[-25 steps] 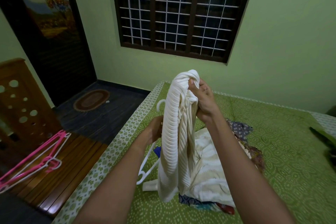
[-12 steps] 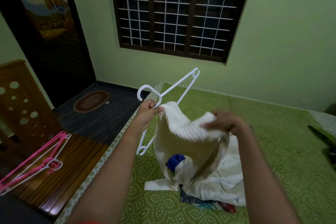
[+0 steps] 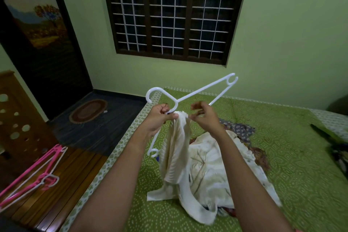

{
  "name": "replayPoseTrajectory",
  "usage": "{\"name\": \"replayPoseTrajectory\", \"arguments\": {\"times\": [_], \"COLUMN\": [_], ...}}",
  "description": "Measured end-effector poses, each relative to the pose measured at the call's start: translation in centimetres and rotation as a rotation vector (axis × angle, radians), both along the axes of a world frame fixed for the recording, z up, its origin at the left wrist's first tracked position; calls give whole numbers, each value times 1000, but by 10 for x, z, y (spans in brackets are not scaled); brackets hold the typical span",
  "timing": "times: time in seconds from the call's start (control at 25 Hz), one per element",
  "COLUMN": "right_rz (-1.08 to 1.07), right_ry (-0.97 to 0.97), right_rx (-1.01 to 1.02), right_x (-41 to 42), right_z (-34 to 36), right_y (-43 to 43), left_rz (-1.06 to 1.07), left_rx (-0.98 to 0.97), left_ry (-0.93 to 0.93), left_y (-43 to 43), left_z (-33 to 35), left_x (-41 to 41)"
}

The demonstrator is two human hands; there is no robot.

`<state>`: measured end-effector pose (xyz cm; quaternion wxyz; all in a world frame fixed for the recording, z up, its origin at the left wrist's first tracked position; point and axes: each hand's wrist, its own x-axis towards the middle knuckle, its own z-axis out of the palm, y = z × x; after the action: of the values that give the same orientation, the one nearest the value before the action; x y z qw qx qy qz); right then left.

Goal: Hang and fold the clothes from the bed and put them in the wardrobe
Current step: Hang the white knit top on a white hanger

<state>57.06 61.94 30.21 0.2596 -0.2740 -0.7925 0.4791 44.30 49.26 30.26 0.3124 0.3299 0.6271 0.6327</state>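
My left hand grips the neck of a white plastic hanger together with the top of a cream ribbed garment. The hanger is tilted, with its hook up and to the left and one arm pointing up to the right. The garment hangs down from my left fist onto the bed. My right hand is just beside it, slightly blurred, with curled fingers pinching the garment's top edge. Below my hands, a pile of clothes lies on the green bedcover, with a cream printed piece on top.
Pink and white hangers lie on a wooden surface left of the bed. A dark door and an oval floor mat are beyond. A barred window is on the far wall. A dark item lies at the bed's right edge.
The garment was held up bunched in my right hand; it has dropped lower. My left hand has raised the white hanger from the bed, and my right hand has come to the garment's top by the hanger's neck.
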Motion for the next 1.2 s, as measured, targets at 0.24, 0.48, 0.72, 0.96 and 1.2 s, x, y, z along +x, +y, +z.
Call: {"name": "replayPoseTrajectory", "arguments": {"times": [0.24,0.48,0.72,0.96,1.2], "right_rz": [183,-11,299,528,408], "right_ry": [-227,-62,127,89,216], "right_rx": [80,117,-97,-136,-189], "right_x": [5,5,11,17,20], "right_z": [-12,-20,5,19,12], "right_y": [-4,9,-21,-33,-23], "left_rz": [53,109,115,54,-67], "left_rx": [-25,-76,-77,-86,-54], "left_ry": [24,47,54,5,-192], "left_y": [-4,-8,-5,12,16], "left_z": [3,-5,-6,-13,-32], "left_x": [-2,-6,0,21,31]}}
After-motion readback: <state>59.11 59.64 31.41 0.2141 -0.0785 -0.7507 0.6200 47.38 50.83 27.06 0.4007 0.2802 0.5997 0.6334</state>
